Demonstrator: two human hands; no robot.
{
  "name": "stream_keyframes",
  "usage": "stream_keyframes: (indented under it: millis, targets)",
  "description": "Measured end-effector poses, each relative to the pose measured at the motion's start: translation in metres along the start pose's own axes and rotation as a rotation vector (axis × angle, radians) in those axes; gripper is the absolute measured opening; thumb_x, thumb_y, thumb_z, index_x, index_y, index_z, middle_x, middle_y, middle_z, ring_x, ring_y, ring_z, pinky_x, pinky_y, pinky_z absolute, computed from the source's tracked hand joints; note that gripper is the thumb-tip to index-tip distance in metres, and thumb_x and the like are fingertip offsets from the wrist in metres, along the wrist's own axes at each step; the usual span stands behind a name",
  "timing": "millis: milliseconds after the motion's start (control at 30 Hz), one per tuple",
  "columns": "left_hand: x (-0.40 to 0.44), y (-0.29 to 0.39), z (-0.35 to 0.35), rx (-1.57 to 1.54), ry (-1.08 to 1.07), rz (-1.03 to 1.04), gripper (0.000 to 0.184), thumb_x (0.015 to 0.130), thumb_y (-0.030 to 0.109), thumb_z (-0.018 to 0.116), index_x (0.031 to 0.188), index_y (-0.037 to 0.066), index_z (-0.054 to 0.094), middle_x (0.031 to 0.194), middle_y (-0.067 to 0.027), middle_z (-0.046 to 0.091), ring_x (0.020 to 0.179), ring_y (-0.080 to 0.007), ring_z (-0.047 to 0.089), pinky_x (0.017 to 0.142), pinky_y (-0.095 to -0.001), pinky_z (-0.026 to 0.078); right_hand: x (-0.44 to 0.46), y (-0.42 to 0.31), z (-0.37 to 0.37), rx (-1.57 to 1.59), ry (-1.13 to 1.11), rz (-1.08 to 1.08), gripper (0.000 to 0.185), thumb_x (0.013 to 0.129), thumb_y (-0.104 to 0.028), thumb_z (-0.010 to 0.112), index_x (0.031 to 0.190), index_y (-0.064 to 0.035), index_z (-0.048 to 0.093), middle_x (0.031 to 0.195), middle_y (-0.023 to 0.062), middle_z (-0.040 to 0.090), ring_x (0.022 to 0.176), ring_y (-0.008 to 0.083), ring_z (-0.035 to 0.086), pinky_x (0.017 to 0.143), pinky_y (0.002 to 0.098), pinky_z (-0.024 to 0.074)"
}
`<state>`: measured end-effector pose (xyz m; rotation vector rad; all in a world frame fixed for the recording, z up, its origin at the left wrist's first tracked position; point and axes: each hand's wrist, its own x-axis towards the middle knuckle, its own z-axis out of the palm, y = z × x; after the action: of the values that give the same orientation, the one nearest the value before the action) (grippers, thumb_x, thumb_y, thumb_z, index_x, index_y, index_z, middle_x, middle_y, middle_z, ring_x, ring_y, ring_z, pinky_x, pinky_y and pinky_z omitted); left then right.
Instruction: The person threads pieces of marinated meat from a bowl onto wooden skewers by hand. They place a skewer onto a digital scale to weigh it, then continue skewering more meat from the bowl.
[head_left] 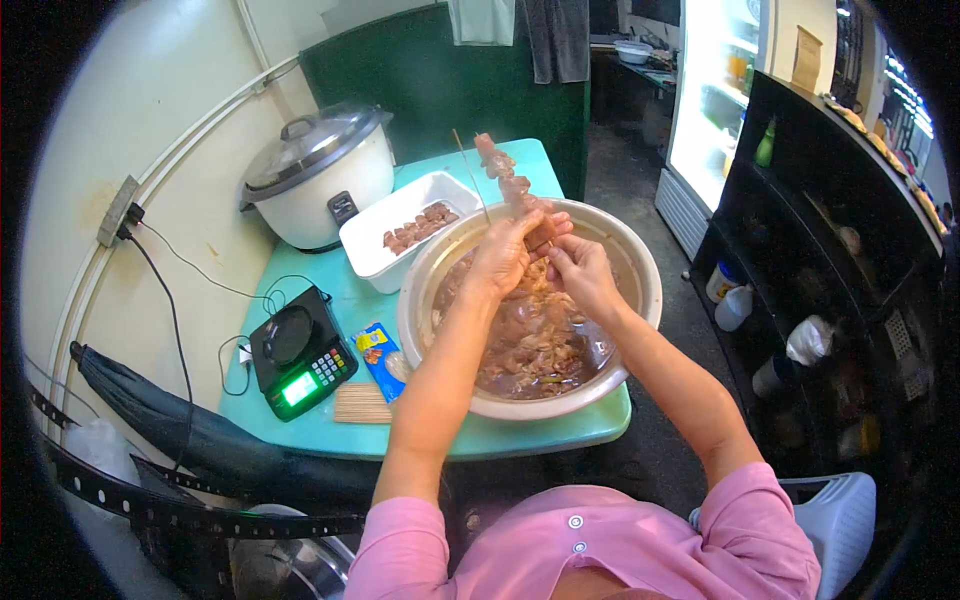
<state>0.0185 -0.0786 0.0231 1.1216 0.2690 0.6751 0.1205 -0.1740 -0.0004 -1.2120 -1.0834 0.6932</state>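
Skewer (514, 187) over basin (414, 305) of meat (525, 325) — tray (368, 262) holds chunks (420, 228).

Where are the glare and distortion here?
Head view: dark corners and curving edges, likely a wide lens; head view: the tall white lit fridge washes out, the rectangular green display on the black scale glows, brown liquid in the round pale basin glints.

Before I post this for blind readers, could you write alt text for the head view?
A bare left hand holds a skewer of raw pink meat chunks, the bare right hand pinching its lower end, over a large round pale basin of meat in brownish liquid. A white rectangular tray of cubed meat sits nearby.
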Motion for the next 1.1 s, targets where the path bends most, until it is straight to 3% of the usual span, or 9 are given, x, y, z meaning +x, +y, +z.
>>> stream_keyframes:
  millis: [167,267,567,833,1000,1100]
  targets:
    - [0.002,0.005,-0.008,-0.225,0.043,0.002,0.027,0.094,0.029,0.044,0.111,0.008,0.050,0.111,-0.0155,0.059,0.098,-0.0327,0.060,0.083,-0.0429,0.049,0.001,0.004,0.003,-0.071,-0.005,-0.034,0.016,0.086,-0.008,0.051,0.082,0.0006,0.063,0.058,0.0015,0.055,0.051,0.0073,0.049,0.047,0.0241,0.0380]
    - [0.005,0.001,-0.012,-0.189,0.086,0.000,0.030,0.095,0.032,0.042,0.109,0.007,0.051,0.110,-0.0155,0.059,0.099,-0.0317,0.060,0.082,-0.0447,0.049,0.002,0.007,0.002,-0.107,-0.012,-0.046,0.015,0.085,-0.008,0.051,0.080,0.0002,0.062,0.058,0.0014,0.055,0.051,0.0077,0.048,0.048,0.0254,0.0379]
    - [0.003,-0.005,-0.011,-0.054,0.053,0.010,0.030,0.095,0.031,0.041,0.109,0.006,0.053,0.108,-0.0137,0.061,0.101,-0.0249,0.060,0.082,-0.0420,0.049,0.003,0.009,-0.003,-0.120,-0.020,-0.037,0.016,0.084,-0.009,0.051,0.073,0.0003,0.060,0.055,0.0016,0.053,0.052,0.0085,0.047,0.050,0.0269,0.0376]
    - [0.003,-0.007,-0.012,-0.051,-0.024,0.028,0.029,0.094,0.029,0.044,0.108,0.005,0.053,0.107,-0.0146,0.061,0.101,-0.0242,0.060,0.083,-0.0409,0.049,0.003,0.009,-0.003,-0.134,0.000,-0.047,0.016,0.084,-0.009,0.051,0.074,0.0012,0.060,0.056,0.0023,0.054,0.053,0.0089,0.048,0.051,0.0272,0.0374]
    - [0.005,0.004,-0.014,-0.144,0.040,-0.007,0.030,0.094,0.030,0.044,0.109,0.005,0.052,0.106,-0.0159,0.061,0.101,-0.0260,0.060,0.083,-0.0409,0.049,0.001,0.004,0.000,-0.170,-0.027,-0.048,0.017,0.084,-0.010,0.052,0.086,0.0024,0.063,0.059,0.0044,0.056,0.056,0.0106,0.051,0.054,0.0289,0.0408]
    - [0.005,0.008,-0.021,-0.245,0.176,0.114,0.033,0.092,0.032,0.049,0.105,0.002,0.050,0.101,-0.0160,0.061,0.090,-0.0288,0.062,0.076,-0.0381,0.051,-0.005,-0.006,0.001,-0.283,-0.054,0.005,0.018,0.083,-0.010,0.052,0.091,0.0021,0.064,0.060,0.0067,0.058,0.057,0.0117,0.053,0.056,0.0303,0.0425]
